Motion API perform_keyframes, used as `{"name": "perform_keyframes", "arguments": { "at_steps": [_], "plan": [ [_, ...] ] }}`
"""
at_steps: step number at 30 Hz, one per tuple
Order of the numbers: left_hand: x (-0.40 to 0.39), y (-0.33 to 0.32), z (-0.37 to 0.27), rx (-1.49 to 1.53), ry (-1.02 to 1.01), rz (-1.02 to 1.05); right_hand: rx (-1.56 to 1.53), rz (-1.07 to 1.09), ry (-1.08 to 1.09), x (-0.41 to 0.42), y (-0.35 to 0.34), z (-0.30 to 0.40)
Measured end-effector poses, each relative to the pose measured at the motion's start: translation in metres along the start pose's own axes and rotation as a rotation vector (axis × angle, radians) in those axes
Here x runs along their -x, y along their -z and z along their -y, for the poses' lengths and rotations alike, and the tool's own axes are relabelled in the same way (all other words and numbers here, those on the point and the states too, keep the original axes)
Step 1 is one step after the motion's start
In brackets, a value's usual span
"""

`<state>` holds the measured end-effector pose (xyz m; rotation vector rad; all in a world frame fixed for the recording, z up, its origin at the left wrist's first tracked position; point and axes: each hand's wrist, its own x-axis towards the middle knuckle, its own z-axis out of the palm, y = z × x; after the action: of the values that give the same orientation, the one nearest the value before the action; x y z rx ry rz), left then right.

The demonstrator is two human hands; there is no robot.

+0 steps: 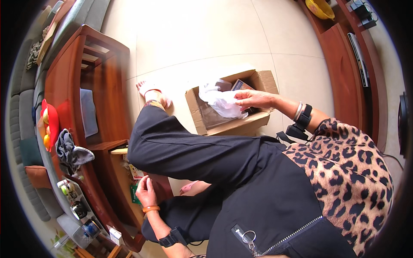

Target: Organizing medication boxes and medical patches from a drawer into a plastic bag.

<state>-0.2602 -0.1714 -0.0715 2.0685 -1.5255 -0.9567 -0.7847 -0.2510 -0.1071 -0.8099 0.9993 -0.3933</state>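
Note:
My right hand [253, 98], with a silver bangle at its wrist, grips a thin white plastic bag [222, 101] between thumb and fingers. The bag hangs over the inside of an open cardboard box [230, 127] on the floor. Behind the bag in the box lie a small printed box [240, 85] and a dark item, partly covered. My left hand [146, 192], with an orange bangle, is beside the open side of a wooden coffee table [109, 193]. Its fingers are curled together and nothing shows in them. A green packet [135, 194] is next to it.
Folded grey cloth [66, 150], a red bowl with fruit [48, 125] and a tray of small items are on the coffee table. A grey sofa [25, 106] stands beyond it. A wooden cabinet [338, 64] with a yellow basin [320, 9] is at the right.

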Motion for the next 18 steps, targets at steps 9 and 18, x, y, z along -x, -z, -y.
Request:
{"name": "perform_keyframes", "arguments": {
  "at_steps": [9, 18],
  "plan": [
    [-0.002, -0.017, -0.137, 0.224, -0.157, -0.173, -0.202, -0.065, 0.402, 0.043, -0.022, 0.103],
    [0.021, -0.029, -0.274, 0.36, -0.486, 0.021, -0.012, 0.231, 0.574, 0.029, -0.108, 0.187]
  ]
}}
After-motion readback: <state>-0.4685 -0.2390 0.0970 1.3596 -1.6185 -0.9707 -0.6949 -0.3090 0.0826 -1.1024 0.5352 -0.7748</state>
